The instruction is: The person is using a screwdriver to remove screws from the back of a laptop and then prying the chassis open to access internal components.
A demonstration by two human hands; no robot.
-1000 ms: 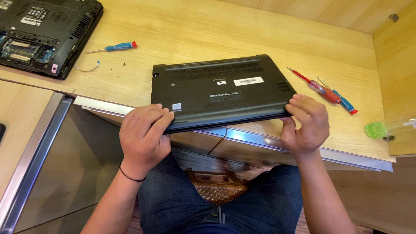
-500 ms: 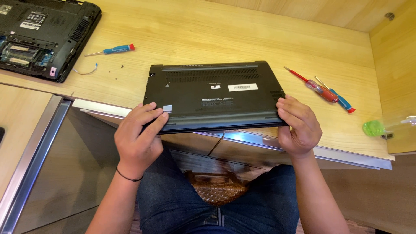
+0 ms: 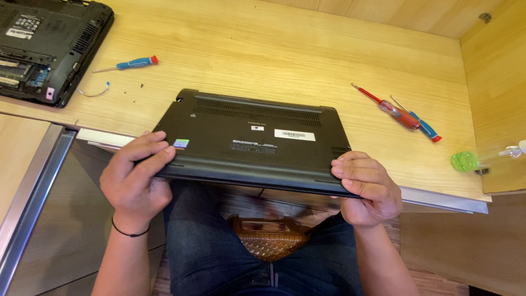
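A closed black laptop with its vented underside facing up [image 3: 252,140] lies at the centre of the frame, its far part resting on the pale wooden bench [image 3: 285,60] and its near edge jutting past the bench's front edge over the person's lap. Its long axis runs left to right across the frame, slightly tilted so the right end sits lower in the picture; the vent slots lie along the far edge and the near edge points toward the person.

The left hand [image 3: 134,181] is curled around the laptop's near left corner, fingers on top and thumb beneath, gripping it. The right hand [image 3: 364,189] is closed the same way over the near right corner, fingers folded across the top edge.

To the right of the laptop, on the bench, a red-handled screwdriver [image 3: 386,105] and a blue-handled screwdriver with a red tip cap [image 3: 419,123] lie just beside each other, both angled toward the lower right. Further right, by the wooden side panel, sits a small green round object [image 3: 464,161]. In the upper left, a second black laptop with its bottom cover off and circuit boards showing [image 3: 46,46] fills the corner; a blue-handled screwdriver [image 3: 129,64] lies next to it, with a few tiny dark screws [image 3: 134,86] between it and the held laptop. Nothing lies on top of the held laptop.
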